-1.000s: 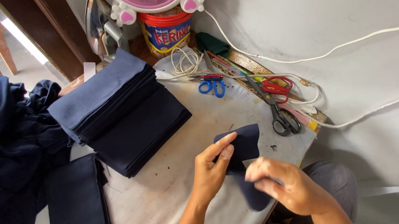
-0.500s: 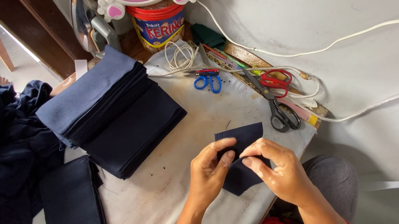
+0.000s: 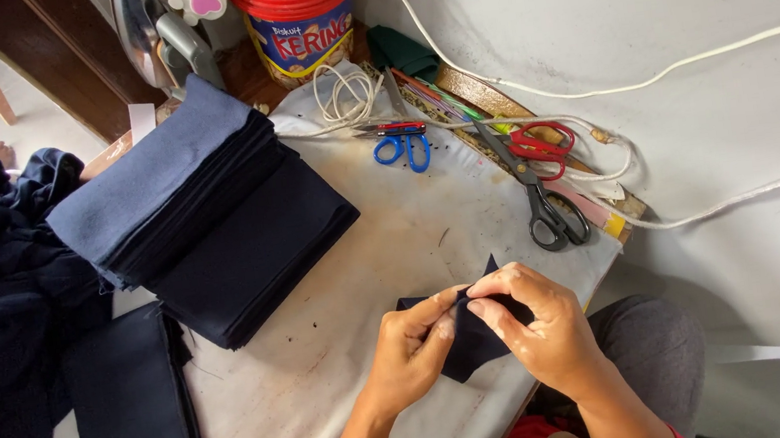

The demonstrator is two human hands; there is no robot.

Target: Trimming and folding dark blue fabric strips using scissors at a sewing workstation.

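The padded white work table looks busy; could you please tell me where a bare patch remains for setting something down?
One free patch lies mid-table, bordered by the stack of navy fabric pieces, the blue-handled scissors and the black-handled shears. Another lies along the near edge, left of the left hand. The back edge is crowded with a coiled white cord and tools.

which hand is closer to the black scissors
Right. The right hand pinches the navy cloth piece just below the black scissors; the left hand sits farther to their left.
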